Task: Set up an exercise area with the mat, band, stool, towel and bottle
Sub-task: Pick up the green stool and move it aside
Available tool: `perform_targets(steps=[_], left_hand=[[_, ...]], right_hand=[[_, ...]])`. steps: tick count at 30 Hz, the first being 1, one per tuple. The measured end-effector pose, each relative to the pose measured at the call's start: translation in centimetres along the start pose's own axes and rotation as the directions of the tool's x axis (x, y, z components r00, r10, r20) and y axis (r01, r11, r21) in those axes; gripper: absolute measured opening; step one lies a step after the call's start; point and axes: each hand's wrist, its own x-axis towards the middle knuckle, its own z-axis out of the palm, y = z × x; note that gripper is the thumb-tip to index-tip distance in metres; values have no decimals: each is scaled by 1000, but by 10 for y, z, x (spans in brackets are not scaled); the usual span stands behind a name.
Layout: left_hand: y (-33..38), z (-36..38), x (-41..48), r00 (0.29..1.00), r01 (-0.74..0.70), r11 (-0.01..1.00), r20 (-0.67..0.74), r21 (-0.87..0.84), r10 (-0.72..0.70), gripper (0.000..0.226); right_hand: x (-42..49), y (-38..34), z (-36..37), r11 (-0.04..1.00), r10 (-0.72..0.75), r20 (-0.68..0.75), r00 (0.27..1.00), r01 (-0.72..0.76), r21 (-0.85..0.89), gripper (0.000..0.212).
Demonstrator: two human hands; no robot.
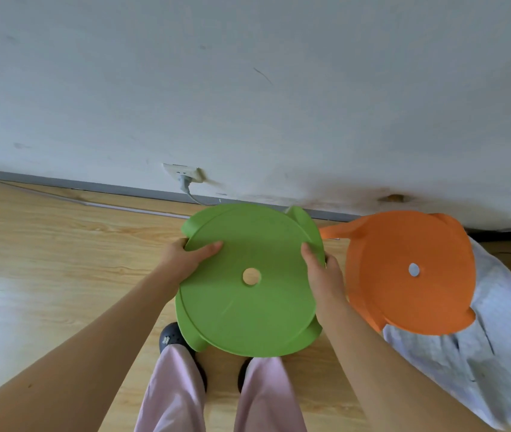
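You see a wall socket [182,173] with a plug [184,182] on the far wall [248,88]; grey cloth [497,353] lies on the wooden floor [45,244] at right.

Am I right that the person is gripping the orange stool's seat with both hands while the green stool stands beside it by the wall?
Not quite: the colours are swapped. The head view shows the left hand and right hand gripping the green stool by its seat rim, while the orange stool stands beside it by the wall.
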Motion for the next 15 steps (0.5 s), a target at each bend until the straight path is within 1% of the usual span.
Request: perform_targets(steps=[2,4,10,15], left_hand=[[-4,4,11,1000,4,1000,-1,3,-4,52],[-6,8,21,1000,16,1000,0,8,-16,58],[-7,20,46,1000,15,1000,6,11,-15,72],[-9,27,66,1000,-2,997,-10,71,2,73]], right_hand=[[12,3,4,1000,9,7,1000,-9,-17,59],[24,6,7,999,22,11,1000,-22,-26,59],[54,3,15,999,37,11,999,-37,-5,58],[73,4,20,998,57,41,998,-58,8,57]])
